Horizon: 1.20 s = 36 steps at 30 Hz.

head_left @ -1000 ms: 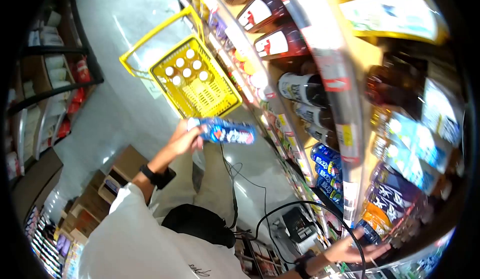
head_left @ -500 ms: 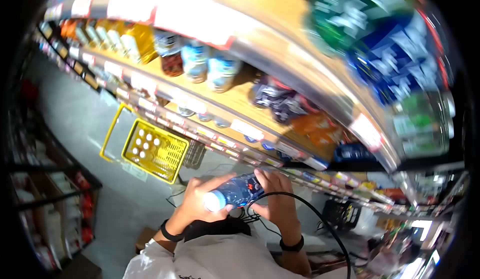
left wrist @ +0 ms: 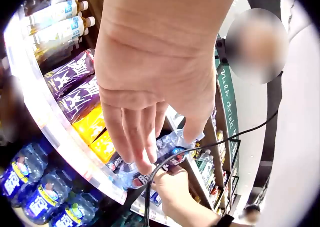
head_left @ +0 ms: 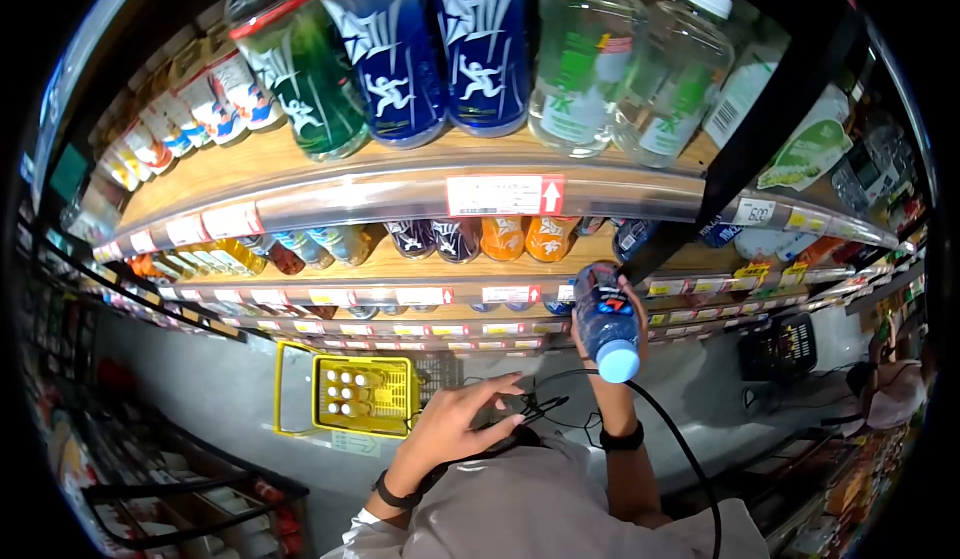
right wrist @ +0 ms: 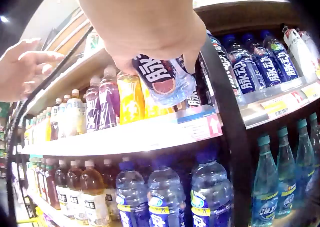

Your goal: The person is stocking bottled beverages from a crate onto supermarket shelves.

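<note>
My right hand [head_left: 638,321] grips a clear plastic drink bottle [head_left: 606,309] with a light blue cap and a dark label. The cap points back towards me, and the base is towards the shelf. In the right wrist view the same bottle [right wrist: 162,79] overlaps the shelf front, beside orange-labelled bottles [right wrist: 131,94]. My left hand [head_left: 455,424] is held in the air to the left of the bottle, fingers extended and nothing in them. The left wrist view shows its palm side [left wrist: 150,81], with the fingers overlapping the bottle.
A yellow basket [head_left: 408,389] holding several white-capped bottles stands on the floor at left. Large green and blue bottles [head_left: 385,59] line the upper shelf [head_left: 330,194]. A black post [head_left: 740,149] divides the shelves. A black cable [head_left: 690,439] loops beside my right arm. Another person [head_left: 890,394] is at far right.
The bottle passed from my left hand to both hands, then to the right hand alone, which has moved it towards the shelf. My left hand has let go. The view has turned to face the shelves.
</note>
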Tool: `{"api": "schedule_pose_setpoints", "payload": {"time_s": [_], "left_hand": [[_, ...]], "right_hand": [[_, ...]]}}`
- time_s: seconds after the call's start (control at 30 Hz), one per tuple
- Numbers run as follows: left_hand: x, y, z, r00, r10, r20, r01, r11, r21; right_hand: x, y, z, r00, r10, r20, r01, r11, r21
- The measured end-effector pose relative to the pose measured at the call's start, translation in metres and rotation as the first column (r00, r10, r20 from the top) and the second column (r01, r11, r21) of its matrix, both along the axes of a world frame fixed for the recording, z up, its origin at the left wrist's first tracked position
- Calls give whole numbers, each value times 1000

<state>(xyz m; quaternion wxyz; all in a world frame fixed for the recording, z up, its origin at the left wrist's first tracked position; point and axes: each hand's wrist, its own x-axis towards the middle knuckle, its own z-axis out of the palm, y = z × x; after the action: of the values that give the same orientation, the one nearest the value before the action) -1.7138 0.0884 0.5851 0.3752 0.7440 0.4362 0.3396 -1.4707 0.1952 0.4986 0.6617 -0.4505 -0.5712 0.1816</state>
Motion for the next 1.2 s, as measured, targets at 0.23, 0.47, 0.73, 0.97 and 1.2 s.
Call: {"api": "schedule_pose_setpoints", "payload": {"time_s": [0.23, 0.47, 0.73, 0.97, 1.2], "left_hand": [[-14, -13, -10, 988, 153, -17, -154, 985, -80], [-27, -29, -28, 909, 397, 131, -357, 900, -252], [-27, -27, -35, 843, 491, 218, -442, 865, -239], [-25, -14, -38, 865, 456, 209, -408, 882, -237], [-20, -7, -45, 934, 356, 35, -333, 900, -281]], "right_hand": [[-3, 30, 19, 986, -122, 110, 98, 975, 197], [-13, 45, 22, 877, -352, 327, 376, 927, -11], [-23, 54, 60, 862, -366, 352, 439, 885, -155], [-24, 64, 63, 803, -388, 453, 517, 832, -203], [-28, 70, 16, 928, -315, 200, 346, 927, -143]]}}
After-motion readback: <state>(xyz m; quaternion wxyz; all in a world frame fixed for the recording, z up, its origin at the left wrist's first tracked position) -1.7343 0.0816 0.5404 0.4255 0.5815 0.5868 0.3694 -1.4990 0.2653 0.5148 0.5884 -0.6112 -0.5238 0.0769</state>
